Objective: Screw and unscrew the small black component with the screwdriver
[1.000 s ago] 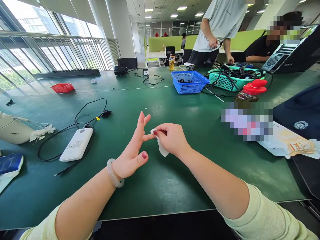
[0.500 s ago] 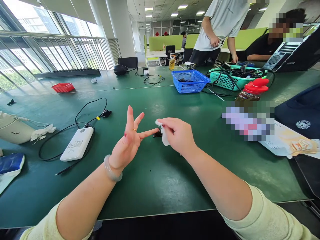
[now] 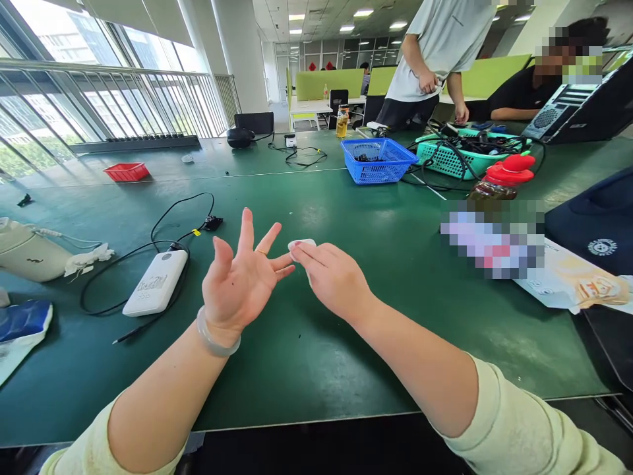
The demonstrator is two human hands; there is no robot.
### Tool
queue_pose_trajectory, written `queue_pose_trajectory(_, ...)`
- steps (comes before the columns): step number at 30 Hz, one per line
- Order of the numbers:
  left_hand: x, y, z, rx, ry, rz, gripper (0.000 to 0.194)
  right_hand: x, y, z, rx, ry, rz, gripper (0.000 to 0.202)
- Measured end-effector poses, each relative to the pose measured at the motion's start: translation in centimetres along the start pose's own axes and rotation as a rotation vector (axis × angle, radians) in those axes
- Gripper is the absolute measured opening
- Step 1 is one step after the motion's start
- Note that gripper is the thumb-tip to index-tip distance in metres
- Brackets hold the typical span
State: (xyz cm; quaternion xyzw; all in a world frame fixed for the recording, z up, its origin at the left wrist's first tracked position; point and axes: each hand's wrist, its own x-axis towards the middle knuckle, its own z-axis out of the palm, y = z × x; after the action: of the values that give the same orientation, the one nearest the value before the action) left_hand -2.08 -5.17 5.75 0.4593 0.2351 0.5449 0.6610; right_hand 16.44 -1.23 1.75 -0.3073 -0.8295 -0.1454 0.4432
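Observation:
My left hand [image 3: 242, 280] is raised above the green table [image 3: 336, 369], palm towards me and fingers spread, with a ring on one finger and a pale bangle at the wrist. My right hand [image 3: 336, 277] pinches a small white wipe [image 3: 302, 244] against the fingertips of my left hand. Part of the wipe is hidden behind the right fingers. Left of my hands, a white power bank [image 3: 155, 282] lies on the table with a black cable around it.
Farther back are a red tray [image 3: 126, 172], a blue basket [image 3: 378, 161] and a green basket [image 3: 459, 158] of cables. At right stand a red-lidded jar [image 3: 502, 178] and a dark bag [image 3: 593, 218]. Two people are beyond the table.
My left hand has turned its palm more open, the thumb now out to the side. My right hand has shifted left with the wipe, which now lies flatter over the left fingertips.

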Motion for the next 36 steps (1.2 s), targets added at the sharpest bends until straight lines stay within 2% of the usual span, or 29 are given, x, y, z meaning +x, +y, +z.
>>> queue_pose_trajectory(2, 0.0, 0.0, 0.1, 0.005, -0.010, 0.019, 0.087, 0.0, 0.1, 0.3, -0.044, -0.011, 0.051, 0.037)
queue_pose_trajectory(5, 0.0, 0.0, 0.3, 0.022, -0.019, 0.028, 0.088, 0.2, 0.0, 0.6, -0.072, 0.041, 0.143, 0.037)
queue_pose_trajectory(7, 0.1, -0.1, 0.4, 0.030, -0.023, 0.039, 0.089, 0.3, -0.3, 0.8, -0.037, 0.053, 0.129, 0.037)
queue_pose_trajectory(11, 0.1, -0.3, 0.6, 0.055, 0.002, 0.052, 0.093, 0.3, -0.3, 1.0, 0.023, -0.016, 0.143, 0.037)
queue_pose_trajectory(14, 0.1, -0.4, 0.6, 0.081, 0.021, 0.056, 0.097, 0.1, 0.0, 0.9, 0.006, 0.038, 0.206, 0.038)
queue_pose_trajectory(19, 0.0, -0.4, 0.8, 0.106, -0.034, 0.069, 0.094, 0.0, 0.0, 0.5, -0.007, 0.062, 0.174, 0.039)
queue_pose_trajectory(23, -0.1, -0.5, 0.4, 0.092, -0.030, 0.077, 0.091, -0.1, 0.2, 0.7, -0.002, 0.063, 0.182, 0.040)
queue_pose_trajectory(27, 0.3, -0.8, -0.4, 0.008, -0.077, -0.003, 0.093, 0.1, 0.8, 0.7, 0.006, -0.021, 0.230, 0.040)
queue_pose_trajectory(32, 1.1, -1.3, -1.4, -0.081, -0.148, -0.128, 0.101, 1.0, 0.4, -0.4, 0.042, 0.121, 0.316, 0.036)
queue_pose_trajectory(36, 1.3, -2.0, -1.1, -0.082, -0.225, -0.173, 0.106, 1.8, -1.4, -0.4, 0.167, 0.112, 0.422, 0.034)
